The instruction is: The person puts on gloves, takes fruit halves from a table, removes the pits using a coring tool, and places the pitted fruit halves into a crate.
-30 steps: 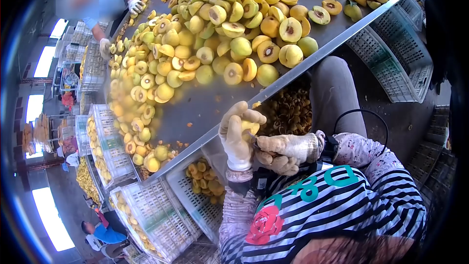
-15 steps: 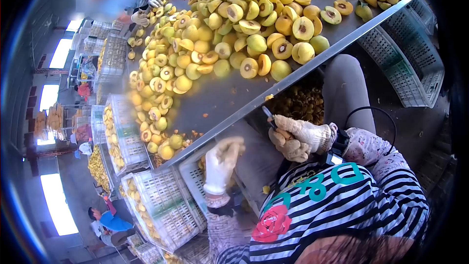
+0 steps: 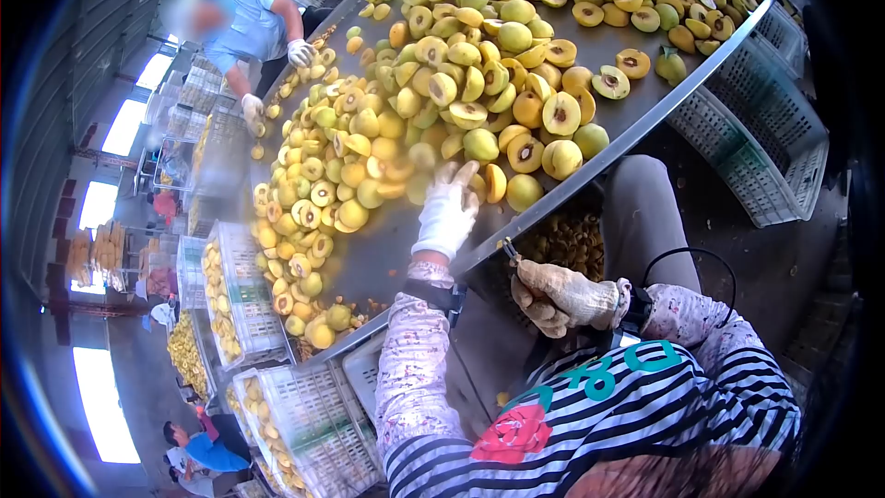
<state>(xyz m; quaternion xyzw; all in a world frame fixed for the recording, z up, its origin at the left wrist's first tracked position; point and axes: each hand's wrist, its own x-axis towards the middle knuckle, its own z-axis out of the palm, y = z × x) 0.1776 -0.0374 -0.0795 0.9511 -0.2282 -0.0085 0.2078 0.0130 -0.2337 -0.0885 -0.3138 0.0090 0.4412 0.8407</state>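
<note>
Left hand (image 3: 447,214) at fruit halves (image 3: 561,114), 12 o'clock, finger grip unclear; right hand (image 3: 570,296) clamps fingers on tool (image 3: 508,247); splitting looks mostly done, many dark centres left.

Bright windows (image 3: 104,406) line the wall (image 3: 57,378) beside grey floor (image 3: 140,360).
</note>
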